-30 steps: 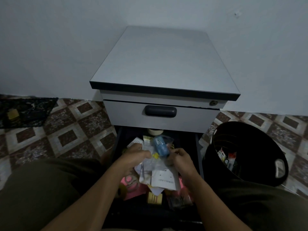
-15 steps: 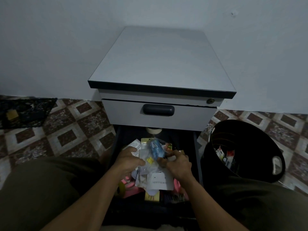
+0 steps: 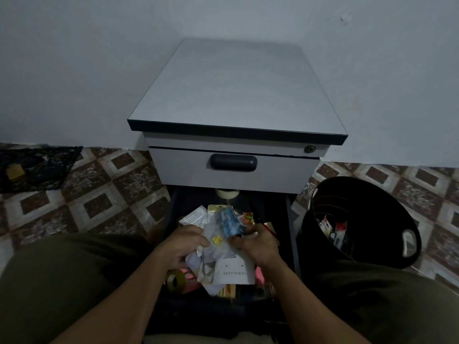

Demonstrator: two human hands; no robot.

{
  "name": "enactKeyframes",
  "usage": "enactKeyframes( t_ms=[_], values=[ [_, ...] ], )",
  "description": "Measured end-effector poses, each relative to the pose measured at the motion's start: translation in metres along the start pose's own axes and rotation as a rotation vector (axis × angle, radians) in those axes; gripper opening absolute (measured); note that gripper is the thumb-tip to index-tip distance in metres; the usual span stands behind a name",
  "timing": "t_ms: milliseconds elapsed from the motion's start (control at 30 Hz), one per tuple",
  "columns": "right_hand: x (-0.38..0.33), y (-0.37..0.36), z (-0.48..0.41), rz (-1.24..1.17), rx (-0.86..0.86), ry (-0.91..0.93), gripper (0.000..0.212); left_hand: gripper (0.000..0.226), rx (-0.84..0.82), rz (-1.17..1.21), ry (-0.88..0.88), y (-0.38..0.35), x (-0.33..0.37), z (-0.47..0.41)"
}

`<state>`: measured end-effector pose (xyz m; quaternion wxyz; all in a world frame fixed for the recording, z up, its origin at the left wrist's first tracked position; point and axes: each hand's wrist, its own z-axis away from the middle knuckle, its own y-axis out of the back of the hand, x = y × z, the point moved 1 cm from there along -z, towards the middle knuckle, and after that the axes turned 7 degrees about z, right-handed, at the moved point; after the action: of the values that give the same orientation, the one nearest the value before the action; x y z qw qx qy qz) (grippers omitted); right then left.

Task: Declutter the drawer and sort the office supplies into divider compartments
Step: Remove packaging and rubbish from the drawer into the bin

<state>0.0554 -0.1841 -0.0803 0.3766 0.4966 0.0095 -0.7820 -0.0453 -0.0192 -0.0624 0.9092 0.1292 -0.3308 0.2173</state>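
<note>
Fingers [image 3: 202, 242] of the left hand [image 3: 183, 245] and of the right hand [image 3: 259, 247] are curled round a bundle of clear plastic packets [image 3: 218, 252]. It is pinched from both sides and held just above the clutter in the open lower drawer [image 3: 290, 219]. A blue item [image 3: 228, 223] is seen inside the topmost packet.

The step in hand is judged to be sorting through the lifted clutter. No divider compartments can be made out. For the next move, the packets are to be separated, and each is to be sent either to the black bin [image 3: 372, 192] on the right or back into the drawer.

The bundle's long axis is laid away from the person. Its blue end is pointed toward the cabinet [image 3: 236, 95], and a white card [image 3: 236, 273] is seen at its near end.
</note>
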Motion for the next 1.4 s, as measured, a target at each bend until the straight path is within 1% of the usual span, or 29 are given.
enactKeyframes(
  t_ms=[100, 200, 267, 367, 467, 567, 700, 800, 867, 933, 1033, 1133, 1200, 1267, 1333, 1400],
  values=[
    [0.001, 0.006, -0.004, -0.118, 0.013, 0.023, 0.046, 0.031, -0.066, 0.077, -0.001, 0.002, -0.005, -0.004],
    [0.006, 0.005, -0.006, -0.269, -0.017, -0.017, 0.051, 0.048, -0.103, 0.161, -0.03, 0.002, -0.009, -0.013],
    [0.01, 0.004, -0.009, -0.312, -0.039, -0.041, 0.055, 0.06, -0.13, 0.217, -0.045, 0.002, -0.01, -0.015],
    [0.01, 0.005, -0.01, -0.395, -0.049, -0.043, 0.053, 0.071, -0.173, 0.253, -0.068, 0.002, -0.009, -0.015],
    [0.005, 0.007, -0.01, -0.465, -0.069, -0.052, 0.052, 0.065, -0.22, 0.312, -0.106, 0.001, -0.003, -0.014],
    [-0.005, 0.014, -0.012, -0.516, -0.093, -0.027, 0.049, 0.062, -0.23, 0.36, -0.175, -0.001, 0.006, -0.013],
    [-0.019, 0.024, -0.012, -0.553, -0.126, 0.024, 0.047, 0.053, -0.232, 0.378, -0.24, -0.002, 0.017, -0.014],
    [-0.02, 0.025, -0.011, -0.569, -0.148, 0.002, 0.046, 0.05, -0.232, 0.354, -0.261, -0.002, 0.021, -0.014],
    [-0.016, 0.023, -0.01, -0.554, -0.177, -0.025, 0.05, 0.047, -0.235, 0.329, -0.239, -0.002, 0.018, -0.014],
    [-0.01, 0.019, -0.01, -0.527, -0.179, -0.041, 0.051, 0.048, -0.273, 0.299, -0.196, -0.001, 0.013, -0.015],
    [-0.002, 0.013, -0.009, -0.497, -0.159, -0.028, 0.054, 0.059, -0.311, 0.321, -0.152, 0.0, 0.004, -0.02],
    [0.001, 0.009, -0.007, -0.473, -0.151, 0.0, 0.056, 0.072, -0.288, 0.347, -0.157, -0.003, -0.002, -0.024],
    [-0.001, 0.009, -0.004, -0.46, -0.145, 0.028, 0.053, 0.064, -0.23, 0.313, -0.198, -0.006, -0.005, -0.025],
    [-0.003, 0.008, 0.001, -0.398, -0.141, 0.052, 0.05, 0.058, -0.153, 0.199, -0.255, -0.007, -0.009, -0.026],
    [-0.003, 0.007, 0.004, -0.344, -0.138, 0.063, 0.045, 0.058, -0.165, 0.145, -0.236, -0.008, -0.013, -0.026],
    [-0.002, 0.006, 0.006, -0.3, -0.146, 0.071, 0.044, 0.057, -0.219, 0.173, -0.181, -0.009, -0.015, -0.023]
  ],
)
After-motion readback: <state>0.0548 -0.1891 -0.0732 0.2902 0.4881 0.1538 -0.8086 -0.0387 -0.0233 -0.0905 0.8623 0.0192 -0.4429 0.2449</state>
